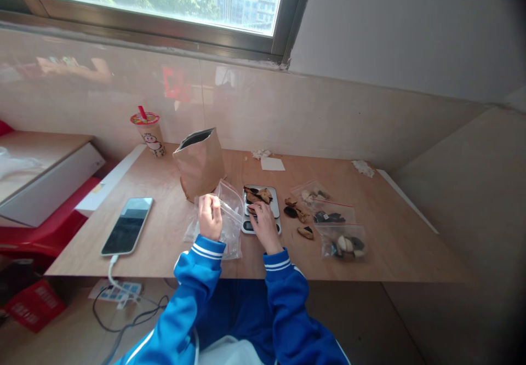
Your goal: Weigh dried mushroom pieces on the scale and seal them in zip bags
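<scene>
My left hand (211,218) is closed on the edge of a clear zip bag (232,239), which lies partly on the table. My right hand (264,223) reaches over a small white kitchen scale (276,207), its fingers around a dried brown piece at the near side of the pile. Several dried brown pieces (258,195) with dark patches rest on the scale's plate. Right of the scale lie more loose dried pieces (304,233), curled and brown with black parts. My fingers partly cover the scale's front and its display.
A brown paper bag (201,162) stands open behind the zip bag. At right lie several filled zip bags (343,243). A lidded drink cup (150,135) stands at back left, near a charging phone (128,227). Crumpled tissues (363,169) and a white card (272,164) lie toward the wall.
</scene>
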### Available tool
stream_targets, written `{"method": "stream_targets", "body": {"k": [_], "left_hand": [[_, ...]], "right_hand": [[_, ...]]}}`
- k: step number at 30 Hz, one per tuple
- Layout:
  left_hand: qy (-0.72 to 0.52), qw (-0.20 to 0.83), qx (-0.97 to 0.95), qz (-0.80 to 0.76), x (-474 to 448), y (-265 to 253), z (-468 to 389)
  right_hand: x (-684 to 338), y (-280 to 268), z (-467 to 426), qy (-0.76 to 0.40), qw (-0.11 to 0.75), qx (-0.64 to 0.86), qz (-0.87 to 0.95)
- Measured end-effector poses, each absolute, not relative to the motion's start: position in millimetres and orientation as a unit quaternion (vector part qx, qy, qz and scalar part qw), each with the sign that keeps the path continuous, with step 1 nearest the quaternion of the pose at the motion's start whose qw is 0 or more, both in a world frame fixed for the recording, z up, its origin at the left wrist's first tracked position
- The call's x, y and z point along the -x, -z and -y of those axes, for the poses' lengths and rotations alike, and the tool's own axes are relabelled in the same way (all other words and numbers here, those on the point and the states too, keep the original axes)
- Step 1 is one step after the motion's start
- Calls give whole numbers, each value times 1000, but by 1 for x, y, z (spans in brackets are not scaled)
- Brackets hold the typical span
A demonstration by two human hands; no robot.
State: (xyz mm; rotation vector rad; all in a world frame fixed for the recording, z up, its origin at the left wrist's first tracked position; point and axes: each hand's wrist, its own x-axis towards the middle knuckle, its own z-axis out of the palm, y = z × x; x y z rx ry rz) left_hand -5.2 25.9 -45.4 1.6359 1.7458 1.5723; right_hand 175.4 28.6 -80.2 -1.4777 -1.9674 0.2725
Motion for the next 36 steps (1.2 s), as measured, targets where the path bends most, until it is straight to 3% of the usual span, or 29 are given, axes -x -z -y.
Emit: {"method": "stream_targets", "body": {"k": [3,8,13,16,18,24,32,36], "left_hand": [[-545,140,-567,-602,5,46,-24],[-543,140,-578,-593,3,46,-24],[-549,134,-575,-591,7,47,-23],[-555,131,-564,-597,11,48,-22],[-556,133,-560,-600,12,50,-22],[-551,140,-547,-614,8,52,-21],[-554,145,-535,-621,9,58,-26],[-564,146,-532,-614,9,61,-27]], "right_hand": [[-173,72,-27,-139,382,546,733],[-165,5,-23,-207,506,511,663],[-163,-20,-34,-171,438,492,733],[-171,16,-57,-89,414,544,725],[-174,46,-72,-45,345,560,752],[-166,86,-93,2,230,555,799],[-162,76,-96,-20,248,561,789],[-155,50,-94,-71,377,574,724]]}}
